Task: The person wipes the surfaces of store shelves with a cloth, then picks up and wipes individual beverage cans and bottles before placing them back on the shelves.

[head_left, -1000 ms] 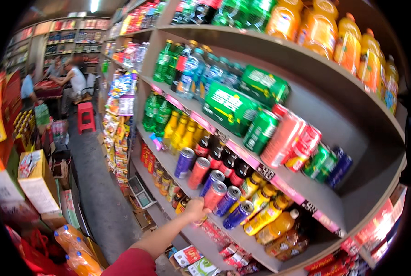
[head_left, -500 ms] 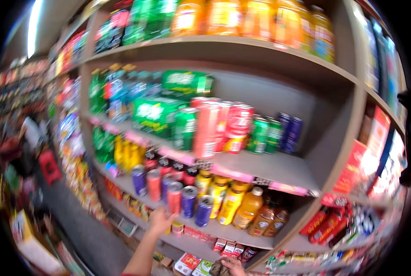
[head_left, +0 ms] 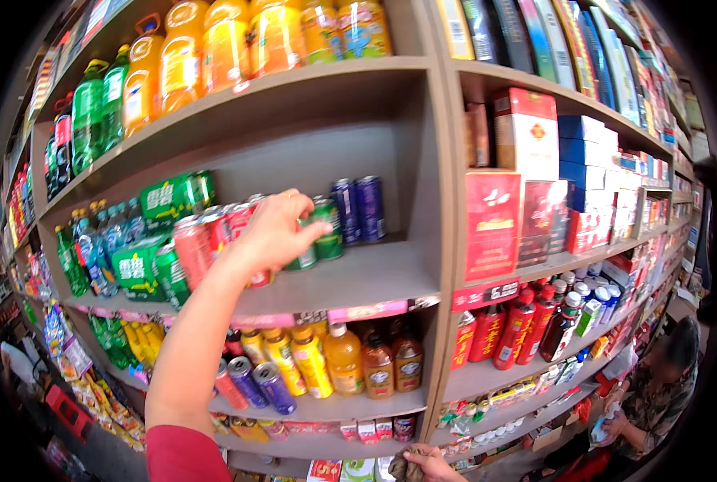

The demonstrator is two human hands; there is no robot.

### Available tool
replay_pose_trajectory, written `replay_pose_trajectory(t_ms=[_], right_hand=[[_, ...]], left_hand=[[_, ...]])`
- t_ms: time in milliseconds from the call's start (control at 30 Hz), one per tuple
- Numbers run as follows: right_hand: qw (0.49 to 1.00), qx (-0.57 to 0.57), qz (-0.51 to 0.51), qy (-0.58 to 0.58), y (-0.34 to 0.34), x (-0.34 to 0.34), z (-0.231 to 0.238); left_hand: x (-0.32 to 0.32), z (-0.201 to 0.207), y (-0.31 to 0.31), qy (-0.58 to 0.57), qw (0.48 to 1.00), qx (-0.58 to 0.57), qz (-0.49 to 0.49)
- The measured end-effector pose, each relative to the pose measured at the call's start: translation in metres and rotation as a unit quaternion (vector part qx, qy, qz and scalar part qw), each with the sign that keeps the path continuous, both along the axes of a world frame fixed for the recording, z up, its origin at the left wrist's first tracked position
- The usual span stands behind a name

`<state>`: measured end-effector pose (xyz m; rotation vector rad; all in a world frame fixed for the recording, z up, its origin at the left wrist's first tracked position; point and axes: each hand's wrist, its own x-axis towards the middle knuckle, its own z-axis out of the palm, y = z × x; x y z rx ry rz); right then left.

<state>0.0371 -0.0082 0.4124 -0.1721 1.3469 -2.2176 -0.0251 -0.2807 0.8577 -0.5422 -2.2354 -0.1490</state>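
My left hand is raised to the middle shelf, in front of the small green cans. Its thumb points right across one can and stands apart from the fingers; whether it touches the can I cannot tell. Two dark blue cans stand just right of it. Red cans and a taller pink-red can are to its left, partly hidden by the arm. Low at the bottom edge, my right hand is closed around a crumpled brownish-grey cloth.
Large orange drink bottles line the shelf above. Below are yellow bottles and blue-purple cans near the shelf edge. A vertical divider separates boxes and red bottles. Another person is at lower right.
My left hand has risen from beside the lower-shelf cans to the green cans on the middle shelf. The view has turned right, and my right hand keeps the cloth.
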Motion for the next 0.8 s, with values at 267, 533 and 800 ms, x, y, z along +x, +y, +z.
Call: replay_pose_trajectory(t_ms=[267, 533, 800], right_hand=[[0.985, -0.029, -0.171, -0.003, 0.091, 0.007, -0.045], [0.972, 0.043, -0.231, 0.017, 0.167, 0.022, -0.036], [0.982, 0.023, -0.187, -0.017, 0.191, 0.013, -0.046]], left_hand=[[-0.175, 0.017, 0.071, -0.091, 0.983, -0.005, 0.161], [-0.255, 0.009, 0.056, -0.102, 0.972, 0.008, 0.212], [-0.202, 0.007, 0.104, -0.064, 0.964, 0.052, 0.253]])
